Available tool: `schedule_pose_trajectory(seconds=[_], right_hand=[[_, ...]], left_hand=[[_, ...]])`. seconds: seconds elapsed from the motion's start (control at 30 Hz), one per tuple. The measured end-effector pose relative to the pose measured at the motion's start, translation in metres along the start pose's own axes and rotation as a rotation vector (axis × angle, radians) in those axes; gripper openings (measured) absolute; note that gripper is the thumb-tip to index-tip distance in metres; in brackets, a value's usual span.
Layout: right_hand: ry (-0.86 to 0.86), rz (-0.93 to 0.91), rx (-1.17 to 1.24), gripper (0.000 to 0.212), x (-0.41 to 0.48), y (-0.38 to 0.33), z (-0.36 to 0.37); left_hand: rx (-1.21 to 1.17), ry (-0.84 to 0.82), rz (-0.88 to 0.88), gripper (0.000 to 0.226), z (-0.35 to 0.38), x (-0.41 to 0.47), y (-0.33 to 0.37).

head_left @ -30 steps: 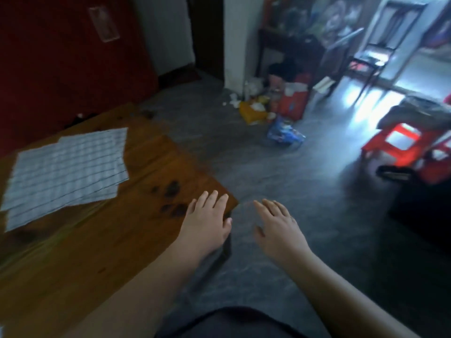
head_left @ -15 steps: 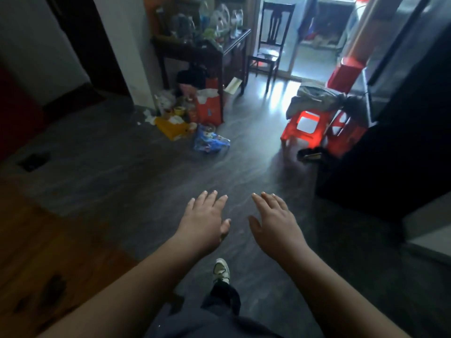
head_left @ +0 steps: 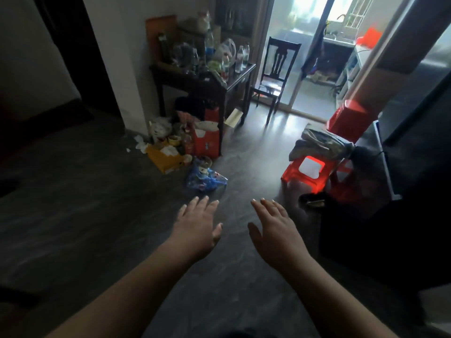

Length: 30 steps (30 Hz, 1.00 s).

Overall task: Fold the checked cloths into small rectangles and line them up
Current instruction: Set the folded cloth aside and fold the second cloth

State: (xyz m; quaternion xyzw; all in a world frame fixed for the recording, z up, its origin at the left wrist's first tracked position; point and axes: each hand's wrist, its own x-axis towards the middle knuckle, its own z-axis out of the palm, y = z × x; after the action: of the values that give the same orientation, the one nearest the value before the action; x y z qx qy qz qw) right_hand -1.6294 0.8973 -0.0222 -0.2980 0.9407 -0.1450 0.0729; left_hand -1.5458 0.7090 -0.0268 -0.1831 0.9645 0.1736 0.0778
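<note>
Currently no cloths in view, so I can't tell what's folded or what's left. Left hand (head_left: 199, 226) and right hand (head_left: 273, 230) are flat, fingers straight, empty, side by side but apart, over the floor (head_left: 97, 215). Stool (head_left: 310, 167) ahead-right.

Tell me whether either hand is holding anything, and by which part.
Nothing is held. The left hand and the right hand are both open, palms down, over the bare floor.
</note>
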Motion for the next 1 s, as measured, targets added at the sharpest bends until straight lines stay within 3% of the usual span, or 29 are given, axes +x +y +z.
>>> schedule_pose_trajectory(seconds=[0.37, 0.6, 0.83, 1.0], right_hand=[[-0.104, -0.345, 0.001, 0.066, 0.276, -0.106, 0.043], [-0.211, -0.619, 0.02, 0.066, 0.452, -0.245, 0.062], [-0.295, -0.867, 0.018, 0.063, 0.535, -0.395, 0.087], [-0.331, -0.968, -0.034, 0.064, 0.586, -0.494, 0.119]], left_hand=[[0.007, 0.124, -0.322, 0.069, -0.073, 0.157, -0.162], [-0.042, 0.201, -0.637, 0.069, -0.152, 0.222, -0.285], [-0.151, 0.357, -0.941, 0.069, -0.196, 0.228, -0.389], [-0.162, 0.417, -1.023, 0.066, -0.221, 0.242, -0.477]])
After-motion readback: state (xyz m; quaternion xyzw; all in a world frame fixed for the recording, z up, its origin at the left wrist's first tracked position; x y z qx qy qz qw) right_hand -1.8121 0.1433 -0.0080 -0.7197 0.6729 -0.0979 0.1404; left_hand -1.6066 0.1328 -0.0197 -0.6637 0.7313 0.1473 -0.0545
